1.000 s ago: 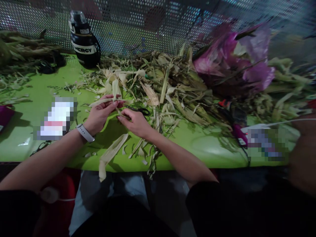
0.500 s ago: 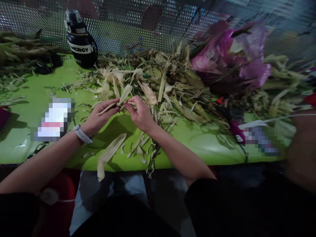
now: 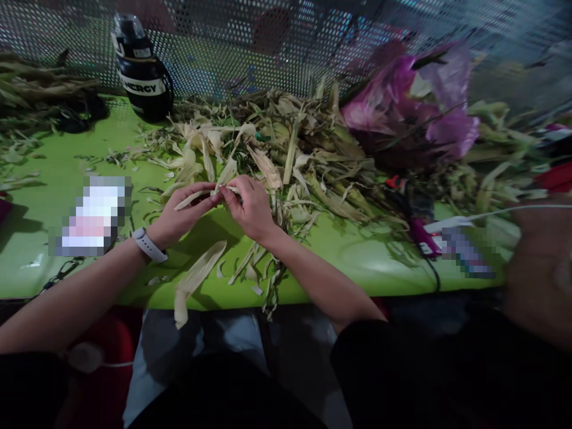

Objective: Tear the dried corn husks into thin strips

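- The one view is from a camera worn on the person's head, looking forward and steeply down.
- It is set above and behind the near edge of a glossy lime-green tabletop [image 3: 357, 256], with pale blue denim legs [image 3: 241, 333] beneath.
- The bare left hand [image 3: 185, 211] and bare right hand [image 3: 250, 205] fall near mid-frame, within arm's reach of the lens.
- It faces a grey perforated panel [image 3: 210, 59] across the top.
- Its wide field takes in a black round-bodied bottle [image 3: 145, 83] and a translucent pink-purple plastic bag [image 3: 379, 107].
- The far right looks blurred, its details uncertain.
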A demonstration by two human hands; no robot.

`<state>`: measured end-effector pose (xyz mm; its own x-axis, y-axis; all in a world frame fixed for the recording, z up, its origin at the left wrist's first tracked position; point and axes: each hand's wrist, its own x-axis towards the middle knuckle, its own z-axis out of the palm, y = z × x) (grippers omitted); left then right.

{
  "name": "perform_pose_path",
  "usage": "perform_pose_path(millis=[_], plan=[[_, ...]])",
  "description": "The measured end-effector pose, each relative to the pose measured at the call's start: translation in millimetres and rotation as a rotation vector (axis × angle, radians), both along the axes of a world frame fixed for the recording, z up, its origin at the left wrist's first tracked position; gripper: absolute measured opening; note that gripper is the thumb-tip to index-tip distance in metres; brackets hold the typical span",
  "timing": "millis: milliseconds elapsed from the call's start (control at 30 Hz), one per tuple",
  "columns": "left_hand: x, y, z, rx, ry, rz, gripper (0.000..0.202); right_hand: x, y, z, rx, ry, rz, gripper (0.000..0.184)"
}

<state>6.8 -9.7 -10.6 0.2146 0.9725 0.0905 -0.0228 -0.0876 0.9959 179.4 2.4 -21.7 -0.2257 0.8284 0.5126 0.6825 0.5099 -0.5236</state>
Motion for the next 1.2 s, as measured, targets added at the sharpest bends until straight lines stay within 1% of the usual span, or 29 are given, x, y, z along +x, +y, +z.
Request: perform_pose_path(millis=[100,200,267,333,467,567,667,767,833,900,1000,1100,1167,1200], plan=[[-0.3,0.5,-0.5,-0.007,0.021,-0.006,0.038,0.3,-0.6,1.5,0.035,-0.012,-0.007,0.042],[-1.6,2.2,-1.6,-0.011,0.030,-0.008,0.036,0.2,-3.1,3.5,-0.042,0.019,0.001,0.042],[-2.0,3.1,-2.2,-0.017,-0.007,-0.010,0.036,0.1,-4.2,3.9,-0.107,0.048,0.003,0.042],[-1.7,3.6,-2.0,-0.037,-0.077,-0.022,0.036,0.2,-3.9,3.0,-0.140,0.061,0.002,0.044],[-0.9,4.4,-0.4,-0.097,-0.206,-0.062,0.029,1.1,-1.1,0.0,-0.124,0.069,0.007,0.046],[-1.2,5.7,-0.8,-0.140,-0.238,-0.093,0.026,1.2,-1.4,0.2,-0.154,0.072,0.014,0.048],[-2.1,6.9,-2.8,-0.171,-0.251,-0.109,0.027,0.3,-4.1,2.6,-0.220,0.064,0.007,0.050],[-2.9,7.7,-5.3,-0.182,-0.255,-0.122,0.030,-0.5,-6.0,4.6,-0.238,0.062,-0.023,0.048],[-3.2,7.9,-6.2,-0.177,-0.249,-0.106,0.031,-0.2,-5.6,4.9,-0.230,0.073,-0.037,0.047],[-3.2,8.1,-6.1,-0.169,-0.245,-0.054,0.033,0.9,-3.7,4.4,-0.228,0.092,-0.022,0.049],[-3.0,9.0,-4.4,-0.172,-0.262,0.026,0.034,3.6,0.5,2.2,-0.212,0.093,0.026,0.058],[-3.2,11.3,-3.2,-0.174,-0.301,0.078,0.033,6.4,3.8,-1.1,-0.136,0.033,0.034,0.066],[-3.2,13.2,-3.8,-0.181,-0.337,0.119,0.034,7.8,4.5,-3.2,-0.069,-0.023,0.029,0.063],[-3.1,14.0,-4.5,-0.185,-0.349,0.137,0.034,8.3,4.2,-3.9,-0.033,-0.056,0.027,0.059]])
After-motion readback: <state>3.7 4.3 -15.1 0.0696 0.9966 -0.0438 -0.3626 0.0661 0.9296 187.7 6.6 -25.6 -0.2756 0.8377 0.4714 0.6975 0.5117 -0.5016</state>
